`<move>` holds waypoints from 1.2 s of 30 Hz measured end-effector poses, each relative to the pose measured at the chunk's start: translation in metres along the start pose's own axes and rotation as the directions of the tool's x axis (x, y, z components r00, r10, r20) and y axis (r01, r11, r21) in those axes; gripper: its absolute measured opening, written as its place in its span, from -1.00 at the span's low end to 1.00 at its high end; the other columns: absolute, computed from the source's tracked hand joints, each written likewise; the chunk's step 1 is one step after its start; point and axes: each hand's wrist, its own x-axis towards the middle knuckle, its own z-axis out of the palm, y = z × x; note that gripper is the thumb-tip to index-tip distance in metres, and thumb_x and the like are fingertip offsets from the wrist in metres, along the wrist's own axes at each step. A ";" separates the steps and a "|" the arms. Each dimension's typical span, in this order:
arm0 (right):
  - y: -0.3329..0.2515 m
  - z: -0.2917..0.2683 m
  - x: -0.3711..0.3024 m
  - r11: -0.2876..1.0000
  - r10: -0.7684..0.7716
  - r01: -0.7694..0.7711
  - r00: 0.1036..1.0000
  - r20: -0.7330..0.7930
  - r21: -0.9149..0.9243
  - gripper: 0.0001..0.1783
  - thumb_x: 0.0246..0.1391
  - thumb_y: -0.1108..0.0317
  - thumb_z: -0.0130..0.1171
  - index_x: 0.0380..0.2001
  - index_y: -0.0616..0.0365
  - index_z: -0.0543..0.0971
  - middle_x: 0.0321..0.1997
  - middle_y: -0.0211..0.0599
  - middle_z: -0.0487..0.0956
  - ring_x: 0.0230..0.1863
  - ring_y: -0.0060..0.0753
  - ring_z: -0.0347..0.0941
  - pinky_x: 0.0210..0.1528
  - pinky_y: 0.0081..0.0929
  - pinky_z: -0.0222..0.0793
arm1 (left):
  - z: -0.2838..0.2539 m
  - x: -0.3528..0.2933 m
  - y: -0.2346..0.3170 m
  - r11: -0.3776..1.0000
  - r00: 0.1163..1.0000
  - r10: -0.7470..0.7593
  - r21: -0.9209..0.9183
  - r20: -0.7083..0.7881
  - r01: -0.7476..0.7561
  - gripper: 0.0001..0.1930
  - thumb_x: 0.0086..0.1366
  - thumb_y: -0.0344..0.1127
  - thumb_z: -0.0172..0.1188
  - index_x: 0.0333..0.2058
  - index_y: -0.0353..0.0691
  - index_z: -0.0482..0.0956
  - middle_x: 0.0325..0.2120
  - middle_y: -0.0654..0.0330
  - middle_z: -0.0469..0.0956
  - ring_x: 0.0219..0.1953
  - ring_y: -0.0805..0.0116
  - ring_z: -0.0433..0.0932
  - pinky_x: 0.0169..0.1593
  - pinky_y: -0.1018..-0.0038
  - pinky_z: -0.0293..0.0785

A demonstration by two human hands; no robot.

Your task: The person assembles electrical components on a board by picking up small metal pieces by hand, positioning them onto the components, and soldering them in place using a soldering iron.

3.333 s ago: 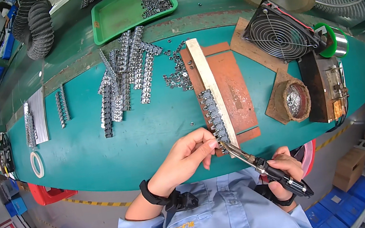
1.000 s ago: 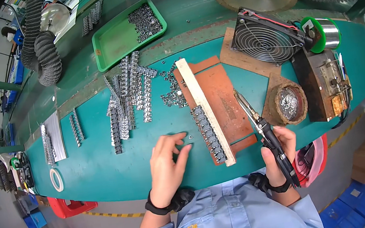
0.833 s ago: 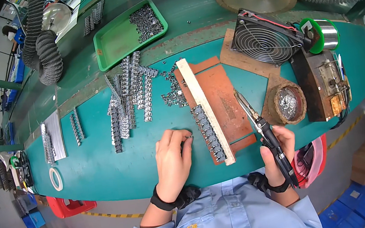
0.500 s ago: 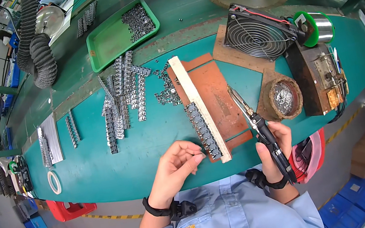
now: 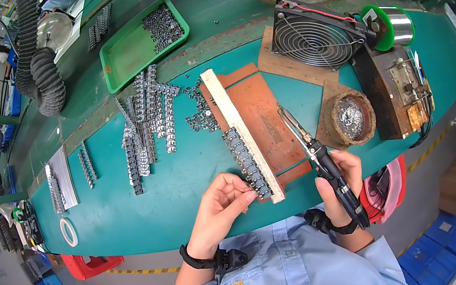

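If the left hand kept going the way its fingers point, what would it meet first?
The left hand points right, toward the near end of the row of small metal parts lined along the pale wooden strip. Its fingertips look almost on them already; depth is unclear.

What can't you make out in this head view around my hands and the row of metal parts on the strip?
- Left hand: whether the fingertips pinch a part is hidden by the fingers themselves, at the row of metal parts.
- Soldering iron in the right hand: its tip is too thin to tell whether it touches the brown board.
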 end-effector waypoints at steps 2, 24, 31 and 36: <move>-0.001 0.000 0.001 1.000 -0.011 0.011 1.000 0.012 -0.008 -0.49 -0.11 0.42 0.15 -0.06 0.23 0.23 -0.20 -0.31 0.34 -0.24 -0.55 0.29 -0.17 -0.62 0.20 | -0.001 0.000 -0.001 1.000 1.000 0.005 0.017 0.003 -0.005 -0.86 0.15 -0.51 0.10 -0.34 -0.24 0.31 -0.45 0.30 0.45 -0.44 0.65 0.38 -0.38 0.72 0.28; -0.004 -0.003 -0.001 1.000 0.003 -0.003 1.000 0.022 0.007 -0.45 -0.10 0.32 0.18 -0.06 0.23 0.21 -0.23 -0.29 0.36 -0.29 -0.54 0.30 -0.22 -0.67 0.21 | -0.002 0.005 0.001 0.996 0.999 -0.045 -0.080 0.022 0.047 -0.86 0.13 -0.53 0.10 -0.37 -0.25 0.32 -0.48 0.29 0.43 -0.43 0.54 0.43 -0.32 0.66 0.36; -0.008 -0.038 -0.008 0.926 -0.305 0.353 0.908 0.287 -0.132 -0.52 -0.25 0.13 0.29 -0.29 0.20 0.44 -0.54 -0.37 0.49 -0.57 -0.50 0.33 -0.25 -0.43 0.11 | -0.006 0.007 0.004 0.991 0.995 -0.081 -0.106 0.064 0.087 -0.86 0.13 -0.53 0.11 -0.39 -0.23 0.32 -0.50 0.30 0.43 -0.44 0.56 0.43 -0.32 0.66 0.37; -0.028 -0.035 -0.011 0.923 -0.274 0.346 0.900 0.340 -0.171 -0.60 -0.28 0.09 0.29 -0.42 0.15 0.51 -0.70 -0.48 0.46 -0.65 -0.51 0.30 -0.22 -0.38 0.08 | -0.006 0.008 0.005 0.989 0.994 -0.066 -0.127 0.081 0.076 -0.86 0.13 -0.53 0.11 -0.41 -0.21 0.32 -0.50 0.31 0.43 -0.45 0.57 0.43 -0.32 0.66 0.37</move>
